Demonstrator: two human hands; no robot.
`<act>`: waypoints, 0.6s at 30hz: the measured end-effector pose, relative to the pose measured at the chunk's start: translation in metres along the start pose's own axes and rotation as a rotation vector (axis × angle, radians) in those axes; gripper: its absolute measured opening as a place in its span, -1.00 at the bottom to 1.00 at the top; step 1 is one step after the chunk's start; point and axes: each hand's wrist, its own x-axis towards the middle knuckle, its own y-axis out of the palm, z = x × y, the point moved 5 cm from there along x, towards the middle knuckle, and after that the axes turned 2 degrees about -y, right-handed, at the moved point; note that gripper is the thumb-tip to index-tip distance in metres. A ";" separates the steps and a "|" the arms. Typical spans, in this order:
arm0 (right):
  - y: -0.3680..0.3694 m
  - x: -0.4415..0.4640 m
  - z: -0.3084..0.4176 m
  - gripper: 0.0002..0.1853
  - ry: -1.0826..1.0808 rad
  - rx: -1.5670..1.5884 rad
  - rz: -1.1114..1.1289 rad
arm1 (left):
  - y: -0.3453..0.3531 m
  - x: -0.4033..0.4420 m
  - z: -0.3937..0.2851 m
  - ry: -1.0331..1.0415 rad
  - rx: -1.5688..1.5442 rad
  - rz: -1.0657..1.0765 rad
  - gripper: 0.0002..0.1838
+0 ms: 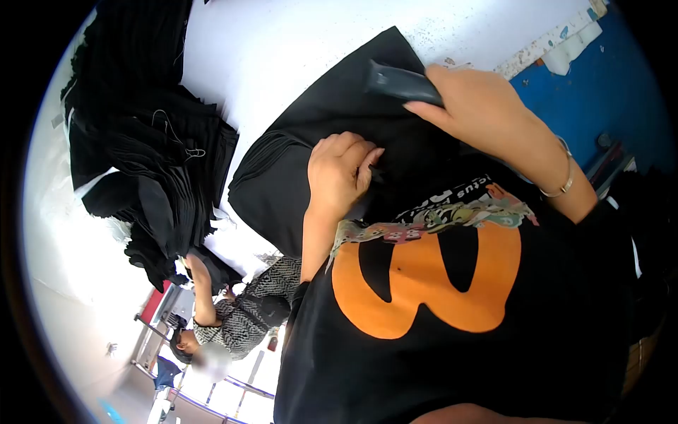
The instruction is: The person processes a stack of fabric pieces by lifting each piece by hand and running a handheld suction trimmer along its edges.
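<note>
Black folded fabric (332,95) lies in layers on the white table, close in front of my body. My left hand (340,173) rests on it with fingers curled in, thumb and forefinger pinching a bit of the dark cloth. Over the far right part of the fabric, my right hand (470,99) is closed around a dark oblong handheld tool (404,83). Blur hides what kind of tool it is. Its front end points left, above the cloth. I cannot tell whether it touches the fabric.
A tall pile of black fabric pieces (155,162) stands on the left, with loose thread on it. Beyond it a co-worker in a patterned top (244,325) reaches toward the pile. Dark specks dot the white table (282,35). A blue surface (586,92) shows at right.
</note>
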 end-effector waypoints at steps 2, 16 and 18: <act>0.000 -0.004 0.003 -0.56 0.004 -0.030 0.028 | 0.002 -0.002 -0.001 -0.006 0.004 -0.028 -0.93; -0.012 -0.001 -0.032 -0.39 0.235 -0.016 -0.067 | 0.009 0.030 0.034 -0.288 0.128 -0.166 -0.78; -0.019 -0.013 -0.054 -0.38 0.300 0.112 -0.193 | 0.025 0.060 0.039 -0.294 0.166 -0.203 -0.74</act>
